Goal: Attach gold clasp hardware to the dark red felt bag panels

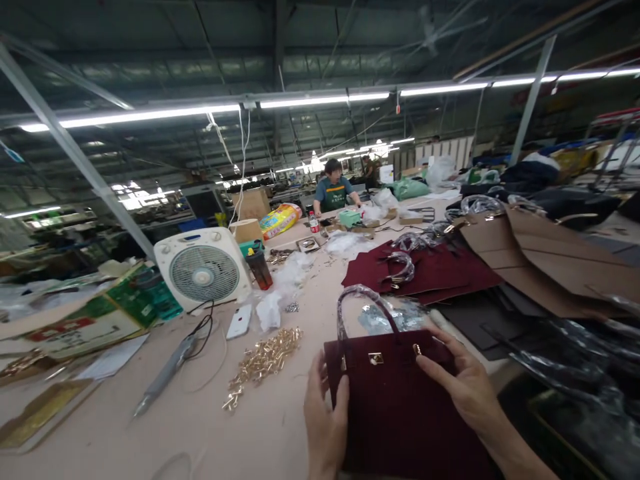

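The person holds a burgundy handbag (395, 407) upright between both hands, low in the view at the near edge of a long pale work table (150, 427). The left hand (325, 420) curls around the bag's left side in a closed grip, and the right hand (463, 380) is closed on the upper right corner, its fingers (437, 363) lying across the front panel beside a small gold stud (417, 349). A gold clasp plate (376, 359) sits at the top centre of the bag, and a plastic-wrapped handle (367, 310) arches above it. Just beyond lies a stack of burgundy bag panels (420, 270) with more wrapped handles, beside brown cardboard sheets (540, 260) and dark panels (475, 327). To the left, loose brass fittings (263, 363) lie in a heap near a white phone (239, 321), a grey corded tool (165, 373), a dark tumbler (259, 268) and a white box fan (203, 269). Farther along the table, a co-worker (334, 190) in a green apron stands with both hands at the table, near a plastic water bottle (313, 222).
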`<state>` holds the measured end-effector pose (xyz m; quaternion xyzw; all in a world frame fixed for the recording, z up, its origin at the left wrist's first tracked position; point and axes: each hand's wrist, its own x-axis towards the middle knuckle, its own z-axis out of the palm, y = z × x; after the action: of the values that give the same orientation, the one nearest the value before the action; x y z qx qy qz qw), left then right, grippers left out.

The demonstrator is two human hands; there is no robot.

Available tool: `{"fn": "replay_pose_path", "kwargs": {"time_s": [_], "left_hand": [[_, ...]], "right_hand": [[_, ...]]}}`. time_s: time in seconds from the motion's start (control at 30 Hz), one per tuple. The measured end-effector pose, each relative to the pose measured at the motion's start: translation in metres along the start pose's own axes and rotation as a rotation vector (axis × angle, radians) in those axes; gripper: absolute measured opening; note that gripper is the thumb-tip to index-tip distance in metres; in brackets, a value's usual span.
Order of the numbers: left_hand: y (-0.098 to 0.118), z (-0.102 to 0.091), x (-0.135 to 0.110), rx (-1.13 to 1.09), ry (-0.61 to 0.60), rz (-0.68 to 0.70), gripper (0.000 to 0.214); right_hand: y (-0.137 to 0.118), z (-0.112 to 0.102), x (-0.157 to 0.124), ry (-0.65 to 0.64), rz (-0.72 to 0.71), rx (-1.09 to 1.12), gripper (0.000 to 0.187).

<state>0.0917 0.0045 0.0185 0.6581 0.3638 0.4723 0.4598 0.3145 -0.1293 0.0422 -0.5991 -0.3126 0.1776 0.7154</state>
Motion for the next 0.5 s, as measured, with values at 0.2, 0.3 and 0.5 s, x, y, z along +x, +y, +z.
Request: {"fn": "replay_pose_path", "kwargs": {"time_s": [0.2,0.3,0.5], "left_hand": [[0.046,-0.002,-0.002,-0.237,-0.158,-0.091,0.062],[0.055,0.000,-0.011,-0.289,-0.172,-0.099,0.063],[0.057,0.003,-0.018,-0.393,-0.161,-0.126,0.058]], "right_hand": [[-0.029,-0.019,-0.012,0.057,0.078,0.049,0.069],[-0.040,-0.027,-0.018,0.083,0.080,0.034,0.067],[-0.050,-0.033,-0.027,0.074,0.145,0.028,0.072]]}}
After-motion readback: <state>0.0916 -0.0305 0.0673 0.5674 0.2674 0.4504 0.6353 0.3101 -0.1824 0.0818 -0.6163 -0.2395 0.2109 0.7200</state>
